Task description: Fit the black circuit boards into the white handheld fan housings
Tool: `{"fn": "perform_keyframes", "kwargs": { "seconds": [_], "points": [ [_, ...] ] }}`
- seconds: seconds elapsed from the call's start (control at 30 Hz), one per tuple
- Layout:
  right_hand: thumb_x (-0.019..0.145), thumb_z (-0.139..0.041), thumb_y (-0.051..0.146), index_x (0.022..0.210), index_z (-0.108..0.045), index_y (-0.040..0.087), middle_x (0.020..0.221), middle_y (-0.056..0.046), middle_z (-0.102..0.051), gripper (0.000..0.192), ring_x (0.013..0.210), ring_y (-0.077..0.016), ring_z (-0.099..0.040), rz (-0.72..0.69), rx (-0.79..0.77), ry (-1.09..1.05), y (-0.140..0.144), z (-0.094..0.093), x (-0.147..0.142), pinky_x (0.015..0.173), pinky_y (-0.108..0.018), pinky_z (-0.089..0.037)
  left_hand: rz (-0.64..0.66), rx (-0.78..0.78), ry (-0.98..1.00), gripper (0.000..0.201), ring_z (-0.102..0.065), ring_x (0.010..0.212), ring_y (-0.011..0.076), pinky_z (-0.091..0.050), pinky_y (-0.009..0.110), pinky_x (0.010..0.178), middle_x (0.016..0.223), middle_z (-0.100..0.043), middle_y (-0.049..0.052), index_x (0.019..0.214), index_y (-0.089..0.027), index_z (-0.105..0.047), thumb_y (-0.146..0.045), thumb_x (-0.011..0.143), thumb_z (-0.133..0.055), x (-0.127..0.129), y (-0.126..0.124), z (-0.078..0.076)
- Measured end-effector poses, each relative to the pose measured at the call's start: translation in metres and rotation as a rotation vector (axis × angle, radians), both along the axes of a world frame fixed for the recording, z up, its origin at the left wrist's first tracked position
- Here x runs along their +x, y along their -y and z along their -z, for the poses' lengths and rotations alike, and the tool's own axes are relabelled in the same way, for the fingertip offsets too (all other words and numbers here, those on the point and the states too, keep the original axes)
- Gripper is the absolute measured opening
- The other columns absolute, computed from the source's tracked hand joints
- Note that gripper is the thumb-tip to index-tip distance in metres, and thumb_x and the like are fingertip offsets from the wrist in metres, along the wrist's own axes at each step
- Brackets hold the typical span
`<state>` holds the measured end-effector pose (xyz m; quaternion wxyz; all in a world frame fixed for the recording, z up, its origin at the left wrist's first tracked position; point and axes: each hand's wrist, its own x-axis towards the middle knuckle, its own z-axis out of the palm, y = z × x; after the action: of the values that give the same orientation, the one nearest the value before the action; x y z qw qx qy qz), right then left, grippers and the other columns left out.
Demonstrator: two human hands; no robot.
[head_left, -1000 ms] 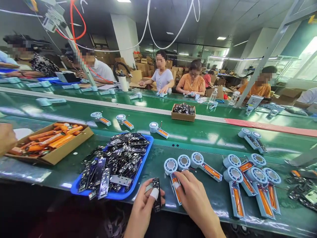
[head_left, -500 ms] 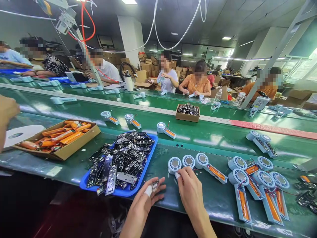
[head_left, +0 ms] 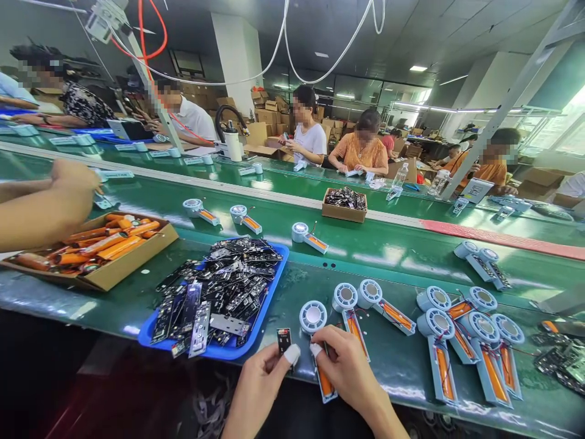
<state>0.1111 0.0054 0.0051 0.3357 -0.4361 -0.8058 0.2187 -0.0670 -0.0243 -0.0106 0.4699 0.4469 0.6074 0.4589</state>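
Two hands at the front edge of a green desk (head_left: 393, 369). The left hand (head_left: 264, 379), its thumb wrapped in white, is closed in a pinch on a narrow black circuit board (head_left: 284, 338), which it holds roughly upright over the front edge. The right hand (head_left: 348, 366) has its fingers curled together at the upper handle of a pale blue fan unit (head_left: 313, 316); whether they grip the unit or a wire cannot be told. This unit lies with its round head away from the front edge and its handle, containing an orange cell (head_left: 326, 384), pointing toward it. To the left, a blue tray (head_left: 250, 346) heaped with similar boards reaches the front edge; beyond it, near the left end, stands a cardboard box (head_left: 137, 261) of orange cells, with a co-worker's forearm (head_left: 50, 210) above. Further fan units (head_left: 437, 323) cluster toward the desk's right end
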Motion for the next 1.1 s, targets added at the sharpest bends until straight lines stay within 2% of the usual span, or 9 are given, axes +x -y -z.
{"fn": "perform_keyframes", "kwargs": {
  "seconds": [0.13,0.23,0.3,0.43,0.6,0.73,0.83,0.97,1.1],
  "points": [
    [0.087,-0.045,0.003,0.098,-0.065,0.022,0.099,-0.004,-0.075,0.029,0.087,-0.0180,-0.070,-0.021,0.114,-0.039,0.005,0.006,-0.004,0.075,-0.025,-0.051,-0.002,0.142,-0.244,0.056,-0.048,0.058,0.0158,-0.040,0.024,0.056,0.058,-0.051,0.000,0.049,-0.020,-0.056,-0.066,0.080,-0.060,-0.007,0.001,0.000],
    [0.090,-0.043,0.002,0.096,-0.060,0.020,0.116,-0.009,-0.074,0.026,0.084,-0.0192,-0.069,-0.057,0.299,0.095,0.007,0.013,-0.007,0.072,-0.028,-0.052,-0.036,0.148,-0.278,0.046,-0.058,0.066,0.0200,-0.047,0.026,0.064,0.066,-0.065,0.003,0.065,-0.020,-0.068,-0.061,0.083,-0.056,-0.010,0.004,0.007],
    [0.093,-0.042,0.003,0.094,-0.058,0.020,0.116,-0.009,-0.073,0.024,0.081,-0.0188,-0.068,-0.095,0.350,0.175,0.007,0.014,-0.008,0.067,-0.027,-0.052,-0.052,0.097,-0.234,0.042,-0.063,0.070,0.0226,-0.051,0.027,0.067,0.068,-0.069,0.003,0.077,-0.021,-0.072,-0.061,0.081,-0.059,-0.011,0.006,0.008],
    [0.097,-0.043,0.008,0.099,-0.062,0.020,0.094,-0.006,-0.075,0.023,0.081,-0.0193,-0.068,-0.110,0.246,0.161,0.004,0.012,-0.009,0.070,-0.027,-0.053,-0.071,-0.027,-0.028,0.041,-0.069,0.073,0.0263,-0.056,0.031,0.071,0.074,-0.074,0.004,0.089,-0.021,-0.071,-0.058,0.070,-0.068,-0.011,0.007,-0.002],
    [0.100,-0.046,0.014,0.107,-0.070,0.022,0.098,-0.007,-0.076,0.027,0.088,-0.0187,-0.071,-0.069,0.115,-0.028,0.002,0.015,-0.010,0.077,-0.028,-0.056,-0.111,-0.010,0.062,0.032,-0.069,0.073,0.0251,-0.056,0.032,0.076,0.075,-0.072,0.003,0.089,-0.021,-0.071,-0.047,0.072,-0.066,-0.006,0.008,-0.004],
    [0.099,-0.048,0.013,0.108,-0.073,0.021,0.099,-0.008,-0.076,0.028,0.090,-0.0195,-0.071,-0.062,0.086,-0.079,0.003,0.018,-0.012,0.079,-0.029,-0.057,-0.128,0.012,0.079,0.039,-0.063,0.065,0.0211,-0.055,0.030,0.068,0.076,-0.070,0.002,0.099,-0.019,-0.070,-0.049,0.074,-0.068,0.004,0.007,0.002],
    [0.098,-0.047,0.012,0.116,-0.070,0.020,0.098,-0.008,-0.075,0.030,0.085,-0.0210,-0.069,-0.046,0.115,-0.005,0.004,0.016,-0.014,0.073,-0.030,-0.057,-0.076,0.031,0.072,0.040,-0.062,0.068,0.0210,-0.053,0.029,0.065,0.078,-0.070,0.003,0.091,-0.019,-0.072,-0.051,0.069,-0.074,0.012,0.002,-0.006],
    [0.097,-0.045,0.010,0.124,-0.065,0.020,0.095,-0.008,-0.074,0.035,0.082,-0.0210,-0.068,-0.018,0.136,0.032,0.005,0.012,-0.015,0.070,-0.030,-0.056,0.006,-0.037,0.107,0.041,-0.051,0.057,0.0167,-0.045,0.026,0.054,0.060,-0.058,-0.003,0.080,-0.017,-0.072,-0.056,0.067,-0.073,0.014,-0.005,-0.018],
    [0.092,-0.051,0.007,0.117,-0.068,0.022,0.096,-0.006,-0.074,0.034,0.081,-0.0180,-0.067,-0.036,0.015,-0.082,0.007,0.009,-0.013,0.072,-0.027,-0.056,0.041,-0.063,0.144,0.038,-0.045,0.056,0.0141,-0.039,0.025,0.053,0.059,-0.053,-0.004,0.083,-0.016,-0.073,-0.052,0.069,-0.072,0.010,-0.007,-0.016]
  ]
}}
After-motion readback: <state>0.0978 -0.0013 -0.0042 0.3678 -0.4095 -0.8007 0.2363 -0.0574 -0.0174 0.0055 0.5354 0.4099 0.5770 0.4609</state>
